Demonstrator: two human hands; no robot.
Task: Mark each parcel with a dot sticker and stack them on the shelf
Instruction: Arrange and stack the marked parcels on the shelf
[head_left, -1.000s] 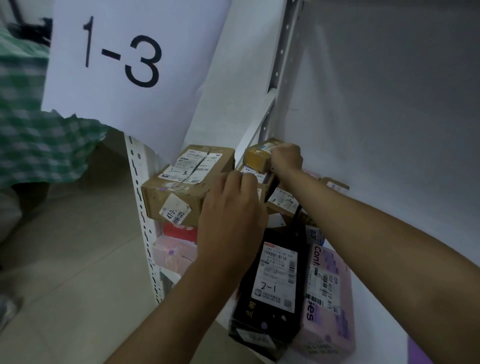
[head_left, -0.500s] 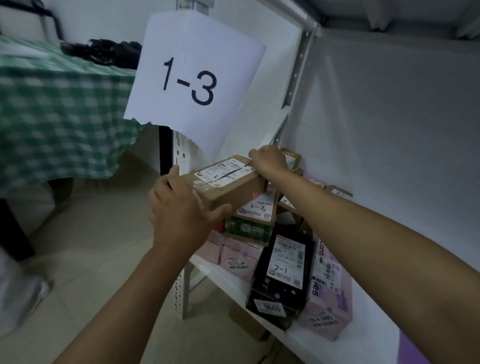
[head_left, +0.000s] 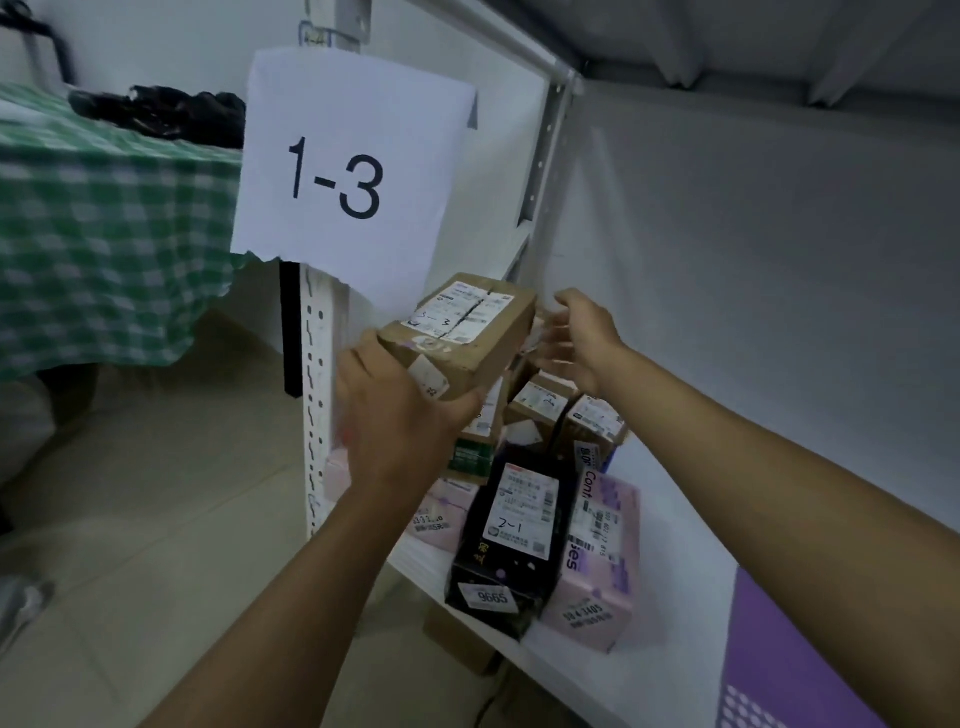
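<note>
My left hand (head_left: 400, 415) grips the near end of a brown cardboard parcel (head_left: 467, 332) with white labels, lifted over the pile at the left end of the white shelf (head_left: 675, 519). My right hand (head_left: 576, 338) hovers just right of that parcel with fingers spread, touching nothing I can see. Under and behind the lifted box lie small brown parcels (head_left: 540, 410). In front of them stand a black parcel (head_left: 514, 540) marked 2-1 and a pink parcel (head_left: 602, 551). No dot sticker is discernible.
A paper sign (head_left: 353, 171) reading 1-3 hangs on the perforated shelf post (head_left: 317, 389). At left stands a table with a green checked cloth (head_left: 104, 223). A purple item (head_left: 779, 660) lies at the shelf's right. A brown box (head_left: 457, 644) sits on the floor below.
My left hand moved to the brown parcel's near end and lifted it. My right hand came off the parcels and now hovers open at the right.
</note>
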